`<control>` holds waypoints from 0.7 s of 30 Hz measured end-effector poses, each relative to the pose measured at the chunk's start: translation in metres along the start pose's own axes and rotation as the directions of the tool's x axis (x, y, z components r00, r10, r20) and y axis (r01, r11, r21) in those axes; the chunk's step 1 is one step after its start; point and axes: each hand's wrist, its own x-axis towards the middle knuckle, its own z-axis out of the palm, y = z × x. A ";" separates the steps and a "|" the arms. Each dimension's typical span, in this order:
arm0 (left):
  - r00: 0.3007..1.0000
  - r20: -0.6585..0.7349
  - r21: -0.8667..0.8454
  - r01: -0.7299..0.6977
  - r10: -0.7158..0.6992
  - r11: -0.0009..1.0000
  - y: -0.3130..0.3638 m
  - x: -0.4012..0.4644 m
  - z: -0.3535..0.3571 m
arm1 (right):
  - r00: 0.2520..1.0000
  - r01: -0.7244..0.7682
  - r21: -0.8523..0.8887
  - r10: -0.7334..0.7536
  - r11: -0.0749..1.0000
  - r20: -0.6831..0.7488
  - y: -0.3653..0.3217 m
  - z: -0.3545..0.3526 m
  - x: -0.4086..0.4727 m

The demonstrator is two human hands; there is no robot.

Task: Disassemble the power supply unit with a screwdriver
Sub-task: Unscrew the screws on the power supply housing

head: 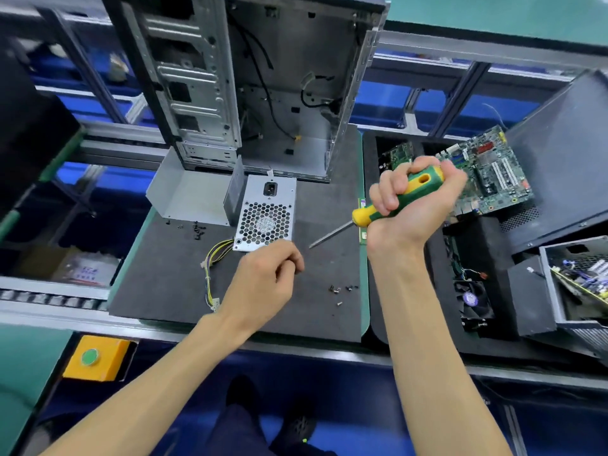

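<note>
On the dark-matted bench (184, 291), the boxy grey metal power supply unit (266, 213) sits mid-mat, near the open computer case (250, 80). It looks rigid, fairly heavy and sharp-edged, best steadied by its flat sides. The right hand (414, 205) grips the green-and-yellow screwdriver (391, 202); the left hand (266, 278), fingers loosely curled and seemingly empty, hovers just near the unit.

Right hand (415, 205) fisted round screwdriver (391, 201) beside power supply unit (266, 213)

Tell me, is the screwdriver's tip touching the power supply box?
Apart. The head view shows bare mat between the screwdriver tip and the power supply box.

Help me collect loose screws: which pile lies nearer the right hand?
The small cluster of screws below the screwdriver, not the screws by the metal cover.
</note>
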 end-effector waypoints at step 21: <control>0.986 -0.165 0.188 0.012 0.019 0.982 -0.031 0.003 -0.013 | 0.899 0.229 -0.438 -0.016 0.869 0.438 0.054 0.038 -0.021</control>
